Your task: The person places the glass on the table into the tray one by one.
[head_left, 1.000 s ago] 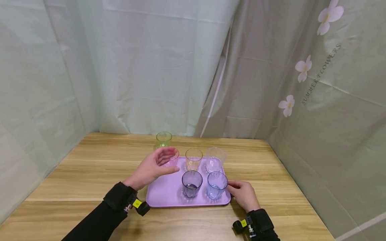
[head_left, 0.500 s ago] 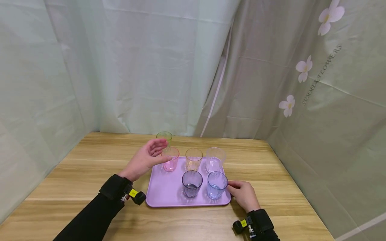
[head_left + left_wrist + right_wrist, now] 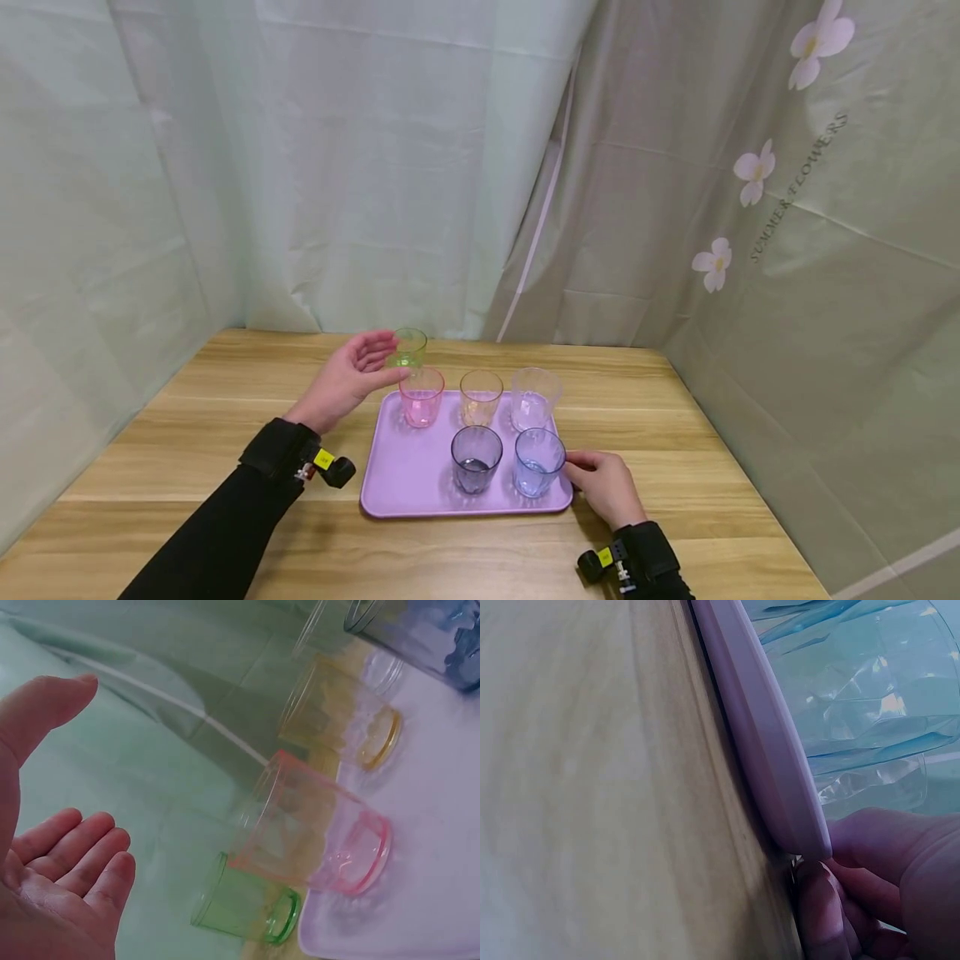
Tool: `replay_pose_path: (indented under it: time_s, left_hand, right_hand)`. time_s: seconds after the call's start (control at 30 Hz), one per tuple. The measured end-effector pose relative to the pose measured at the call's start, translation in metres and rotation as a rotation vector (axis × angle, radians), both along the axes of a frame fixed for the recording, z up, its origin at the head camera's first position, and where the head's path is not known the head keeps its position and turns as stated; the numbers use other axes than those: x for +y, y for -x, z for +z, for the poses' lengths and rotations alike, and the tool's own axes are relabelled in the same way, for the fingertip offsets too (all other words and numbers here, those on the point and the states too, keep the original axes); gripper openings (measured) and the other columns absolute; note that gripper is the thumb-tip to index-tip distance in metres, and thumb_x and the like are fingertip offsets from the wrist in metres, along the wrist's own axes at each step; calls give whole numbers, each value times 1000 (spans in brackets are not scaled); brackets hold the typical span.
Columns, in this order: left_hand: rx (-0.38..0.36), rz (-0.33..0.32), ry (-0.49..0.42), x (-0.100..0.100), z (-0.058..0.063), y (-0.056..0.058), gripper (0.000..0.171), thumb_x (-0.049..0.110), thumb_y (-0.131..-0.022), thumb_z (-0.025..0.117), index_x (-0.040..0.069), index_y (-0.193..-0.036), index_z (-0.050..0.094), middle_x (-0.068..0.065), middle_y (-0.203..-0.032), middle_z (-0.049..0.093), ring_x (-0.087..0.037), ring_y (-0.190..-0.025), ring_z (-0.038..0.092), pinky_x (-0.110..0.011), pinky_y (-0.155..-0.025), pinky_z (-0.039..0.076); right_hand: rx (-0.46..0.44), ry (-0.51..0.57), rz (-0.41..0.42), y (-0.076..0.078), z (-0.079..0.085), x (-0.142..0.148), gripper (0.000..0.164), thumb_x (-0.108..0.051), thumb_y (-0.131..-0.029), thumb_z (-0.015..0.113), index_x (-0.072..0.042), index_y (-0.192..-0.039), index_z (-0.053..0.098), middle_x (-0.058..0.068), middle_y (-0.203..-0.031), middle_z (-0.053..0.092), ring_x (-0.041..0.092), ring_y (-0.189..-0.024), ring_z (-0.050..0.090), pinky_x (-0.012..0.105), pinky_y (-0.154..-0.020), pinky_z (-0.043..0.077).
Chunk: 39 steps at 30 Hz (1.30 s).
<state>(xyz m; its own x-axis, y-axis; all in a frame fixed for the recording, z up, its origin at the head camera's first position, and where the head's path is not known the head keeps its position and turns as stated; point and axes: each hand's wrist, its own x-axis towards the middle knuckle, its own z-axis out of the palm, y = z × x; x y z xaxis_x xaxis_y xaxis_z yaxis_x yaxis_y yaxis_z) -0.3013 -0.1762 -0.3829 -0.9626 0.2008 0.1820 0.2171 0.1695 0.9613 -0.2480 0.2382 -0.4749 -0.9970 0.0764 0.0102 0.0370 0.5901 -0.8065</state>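
My left hand (image 3: 347,379) is beside the green glass (image 3: 410,348), thumb and fingers spread apart; the left wrist view shows the palm holding nothing. That glass stands on the table behind the purple tray (image 3: 405,483). On the tray are a pink glass (image 3: 422,400), an amber glass (image 3: 480,400), a clear glass (image 3: 534,402), a dark grey glass (image 3: 476,462) and a blue glass (image 3: 538,465). At the tray's right edge my right hand (image 3: 604,486) pinches the rim, thumb (image 3: 877,840) above and fingers (image 3: 821,907) below.
The tray lies on a wooden table (image 3: 225,450). Pale curtains (image 3: 375,183) hang behind the table and along both sides.
My left hand has moved back and left, from over the pink glass to beside the green one. The right hand stays at the tray's edge.
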Motion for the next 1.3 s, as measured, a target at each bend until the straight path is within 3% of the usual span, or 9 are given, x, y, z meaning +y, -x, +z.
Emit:
replay_pose_path:
  time_s: [0.73,1.3]
  left_hand:
    - [-45,115,-4,-16,-11,33,93,29,-100,83,1,-170,28,-22,-172,40,-41,-162,39,-55,-131,35]
    - [-48,176,13,-28,-27,62,97,31,-100,83,-2,-170,25,-26,-174,35,-44,-164,32,-56,-134,29]
  right_hand:
    - [-16,-12,-3,2,-2,0,22,-17,-100,79,-3,-116,85,12,-112,83,20,-99,75,33,-80,61]
    - [-12,-5,1,3,-2,1,23,-18,-100,79,-2,-117,84,13,-112,83,21,-100,75,34,-81,62]
